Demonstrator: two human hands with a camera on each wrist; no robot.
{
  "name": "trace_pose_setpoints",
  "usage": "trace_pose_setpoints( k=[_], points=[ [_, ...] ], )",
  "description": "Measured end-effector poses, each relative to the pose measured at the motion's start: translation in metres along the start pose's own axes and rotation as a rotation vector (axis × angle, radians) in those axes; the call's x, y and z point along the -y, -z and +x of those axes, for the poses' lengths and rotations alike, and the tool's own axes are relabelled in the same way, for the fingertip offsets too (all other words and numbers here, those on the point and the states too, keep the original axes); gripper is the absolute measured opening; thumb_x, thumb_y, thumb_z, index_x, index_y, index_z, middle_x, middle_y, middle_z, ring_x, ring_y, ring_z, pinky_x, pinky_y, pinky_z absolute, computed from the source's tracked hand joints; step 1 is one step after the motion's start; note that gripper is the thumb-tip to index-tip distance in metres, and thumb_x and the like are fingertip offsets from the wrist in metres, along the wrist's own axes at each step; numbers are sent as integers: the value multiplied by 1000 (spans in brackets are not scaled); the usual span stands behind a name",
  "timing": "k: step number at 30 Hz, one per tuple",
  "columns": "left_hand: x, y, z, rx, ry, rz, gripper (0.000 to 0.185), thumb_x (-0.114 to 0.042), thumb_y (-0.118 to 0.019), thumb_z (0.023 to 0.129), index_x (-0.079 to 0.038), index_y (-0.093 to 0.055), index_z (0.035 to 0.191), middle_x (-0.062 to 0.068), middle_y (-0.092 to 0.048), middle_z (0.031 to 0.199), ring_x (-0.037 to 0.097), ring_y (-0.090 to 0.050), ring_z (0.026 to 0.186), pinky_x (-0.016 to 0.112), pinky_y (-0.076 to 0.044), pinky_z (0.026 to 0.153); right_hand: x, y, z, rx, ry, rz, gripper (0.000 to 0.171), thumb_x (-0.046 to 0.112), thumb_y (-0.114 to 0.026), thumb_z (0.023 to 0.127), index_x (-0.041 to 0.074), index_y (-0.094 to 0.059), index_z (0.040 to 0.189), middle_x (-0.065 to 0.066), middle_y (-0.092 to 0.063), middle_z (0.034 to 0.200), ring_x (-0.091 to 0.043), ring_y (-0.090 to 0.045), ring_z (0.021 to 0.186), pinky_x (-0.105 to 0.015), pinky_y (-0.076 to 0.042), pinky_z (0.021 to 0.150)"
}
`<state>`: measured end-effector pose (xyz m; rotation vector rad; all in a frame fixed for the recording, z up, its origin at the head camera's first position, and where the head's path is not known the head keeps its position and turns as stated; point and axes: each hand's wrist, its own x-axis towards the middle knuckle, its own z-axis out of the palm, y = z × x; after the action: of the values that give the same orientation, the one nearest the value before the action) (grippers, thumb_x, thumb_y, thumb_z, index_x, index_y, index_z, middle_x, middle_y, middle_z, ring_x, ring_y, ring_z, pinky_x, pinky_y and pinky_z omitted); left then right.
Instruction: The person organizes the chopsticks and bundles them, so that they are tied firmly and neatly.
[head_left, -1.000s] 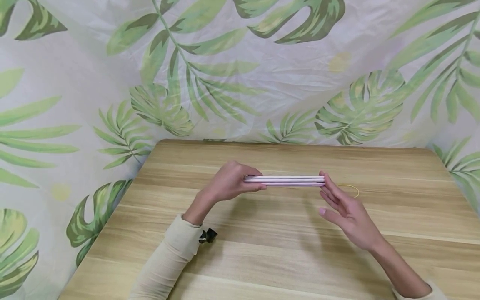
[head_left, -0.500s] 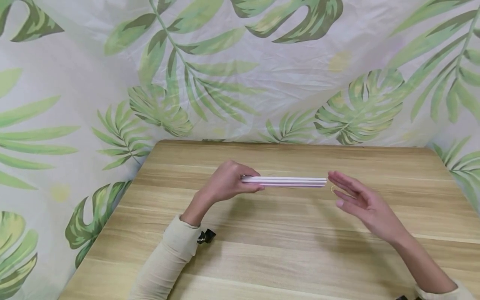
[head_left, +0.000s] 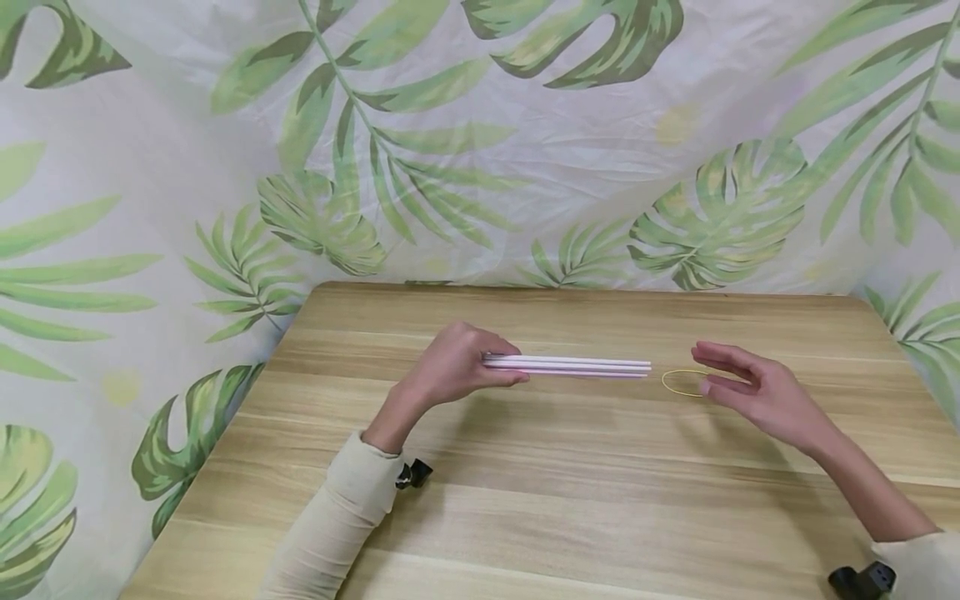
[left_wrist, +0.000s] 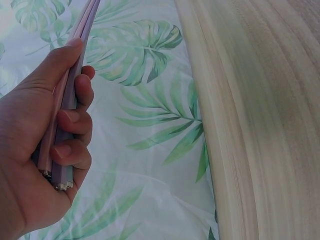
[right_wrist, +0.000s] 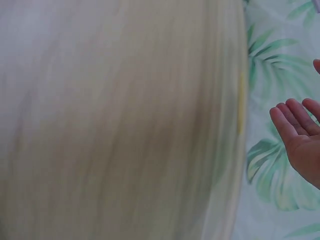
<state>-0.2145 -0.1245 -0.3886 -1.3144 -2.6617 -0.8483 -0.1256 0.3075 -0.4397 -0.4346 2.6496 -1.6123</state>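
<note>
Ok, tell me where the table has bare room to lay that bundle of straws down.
The wide near strip of the table, between the two forearms, is bare. So is the back strip between the straws and the leaf-print cloth. It is tight on the right, where the right hand hovers by the rubber band. The left hand grips the straws.

The straws (head_left: pixel 567 366) in my left hand (head_left: pixel 450 367) look like smooth, matt plastic. The band (head_left: pixel 681 382) looks rubbery. The table (head_left: pixel 525 500) is pale wood grain, the backdrop (head_left: pixel 480 142) thin, creased cloth.

Wooden table (head_left: pixel 570 517), yellow rubber band (head_left: pixel 681 383) on it
</note>
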Motion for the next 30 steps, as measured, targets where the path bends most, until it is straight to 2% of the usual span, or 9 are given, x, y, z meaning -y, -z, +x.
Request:
trace_pose_setpoints(
  k=[2, 6, 8, 10, 15, 19, 21, 27, 30],
  points=[
    [0, 0, 0, 2, 0, 1, 18, -35, -87, 92, -18, -86, 97, -8, -81, 87, -1, -55, 64, 20, -48, 64, -5, 1, 2, -6, -16, -37, 56, 11, -74, 102, -4, -53, 152, 17, -64, 140, 14, -63, 118, -11, -55, 91],
    [1, -1, 0, 6, -3, 13, 17, -35, -87, 92, -19, -86, 96, -9, -80, 87, -1, -55, 64, 20, -48, 64, -16, 3, 5, -17, -32, -118, 55, 14, -77, 101, -3, -57, 149, -20, -65, 146, 17, -60, 117, -7, -52, 93],
    [1, -1, 0, 10, -4, 18, 18, -36, -87, 92, -19, -86, 96, -9, -80, 86, -1, -55, 64, 20, -48, 64, -22, 4, 7, -26, -20, -179, 54, 13, -78, 99, -4, -59, 147, -30, -63, 145, 21, -57, 115, -5, -50, 92],
    [0, -1, 1, 16, -4, 22, 18, -37, -87, 91, -19, -86, 96, -10, -79, 85, -2, -55, 65, 20, -49, 64, -27, 4, 10, -36, -4, -243, 52, 12, -80, 97, -4, -62, 144, -29, -66, 142, 13, -63, 115, -4, -50, 91],
    [0, -2, 0, 21, -10, 24, 16, -35, -88, 90, -20, -86, 95, -11, -79, 84, -2, -56, 65, 20, -49, 64, -36, 4, 16, -52, 38, -374, 49, 11, -84, 93, -2, -68, 137, -24, -74, 131, -22, -73, 110, -8, -53, 86],
    [0, -2, 1, 23, -15, 25, 16, -35, -88, 91, -20, -86, 95, -11, -79, 85, -2, -57, 65, 20, -49, 64, -41, 8, 20, -49, 79, -430, 46, 10, -86, 91, -1, -72, 133, -20, -77, 123, -11, -71, 105, -10, -54, 82],
    [0, -2, 1, 24, -16, 28, 17, -36, -88, 91, -20, -86, 95, -11, -79, 84, -2, -57, 65, 19, -49, 64, -43, 10, 23, -39, 93, -454, 44, 10, -87, 90, -1, -73, 131, -18, -79, 120, -10, -71, 103, -13, -56, 81],
    [0, -3, 0, 24, -14, 46, 18, -39, -87, 91, -21, -86, 95, -12, -78, 83, -3, -56, 64, 19, -48, 64, -43, 12, 33, 25, 93, -504, 38, 14, -86, 92, 2, -76, 127, -15, -79, 117, -30, -75, 101, -25, -60, 80],
    [-1, -3, 1, 24, -12, 50, 19, -39, -87, 91, -21, -86, 95, -12, -78, 84, -3, -56, 65, 19, -49, 64, -43, 12, 38, 45, 90, -500, 37, 14, -86, 92, 2, -77, 126, -13, -80, 116, -28, -75, 99, -27, -60, 80]
  ],
)
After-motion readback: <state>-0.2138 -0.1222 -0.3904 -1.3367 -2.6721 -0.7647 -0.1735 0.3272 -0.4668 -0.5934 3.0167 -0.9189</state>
